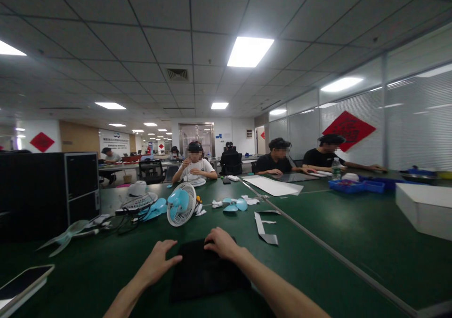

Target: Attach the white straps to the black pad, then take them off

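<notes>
A flat black pad (203, 273) lies on the green table (335, 233) right before me. My left hand (157, 261) rests at its left edge, fingers stretched out and touching the pad. My right hand (222, 243) lies on the pad's far edge, fingers curled down over it, nothing visibly held. Just beyond stands a small white fan (181, 204) with light blue blades, tilted, with loose blue fan blades (235, 205) and white scraps beside it.
A phone (23, 282) lies at the near left. A black computer case (49, 191) stands on the left, with cables and fan parts by it. A white box (423, 207) and blue trays (353, 185) sit on the right. Several people sit at the far side.
</notes>
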`<state>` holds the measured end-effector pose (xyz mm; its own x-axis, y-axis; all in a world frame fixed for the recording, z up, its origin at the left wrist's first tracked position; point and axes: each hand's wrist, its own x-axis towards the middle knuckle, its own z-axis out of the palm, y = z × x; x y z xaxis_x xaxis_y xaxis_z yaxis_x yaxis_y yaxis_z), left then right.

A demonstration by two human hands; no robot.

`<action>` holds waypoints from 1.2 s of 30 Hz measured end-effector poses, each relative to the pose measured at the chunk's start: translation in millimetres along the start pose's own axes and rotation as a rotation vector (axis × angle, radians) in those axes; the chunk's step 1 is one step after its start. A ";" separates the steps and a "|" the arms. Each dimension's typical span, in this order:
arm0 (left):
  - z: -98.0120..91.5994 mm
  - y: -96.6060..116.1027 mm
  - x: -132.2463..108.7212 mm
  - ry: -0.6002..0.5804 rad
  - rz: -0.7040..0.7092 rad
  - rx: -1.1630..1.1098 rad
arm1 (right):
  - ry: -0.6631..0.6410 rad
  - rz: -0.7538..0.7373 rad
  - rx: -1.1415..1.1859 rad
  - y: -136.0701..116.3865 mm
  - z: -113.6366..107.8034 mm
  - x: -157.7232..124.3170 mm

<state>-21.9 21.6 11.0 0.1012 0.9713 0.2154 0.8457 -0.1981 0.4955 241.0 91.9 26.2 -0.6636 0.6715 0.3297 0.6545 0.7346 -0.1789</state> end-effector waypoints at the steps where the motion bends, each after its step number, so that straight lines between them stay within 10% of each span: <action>1: 1.4 3.7 -0.3 -0.010 0.008 0.000 | 0.001 0.007 -0.002 -1.0 1.6 0.3; 12: 12.9 11.6 4.4 -0.079 0.048 0.035 | 0.055 0.096 -0.032 -8.4 -4.6 -11.0; 24: 4.9 21.3 -0.7 -0.107 -0.021 0.014 | 0.164 0.605 -0.339 90.1 -55.7 -100.8; 36: 11.3 11.8 6.7 -0.076 0.026 0.059 | 0.078 0.650 -0.334 98.6 -52.6 -100.7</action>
<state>-5.3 27.2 8.8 0.1611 0.9736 0.1620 0.8714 -0.2174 0.4399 391.4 91.6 24.1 -0.0841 0.9436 0.3201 0.9909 0.1129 -0.0727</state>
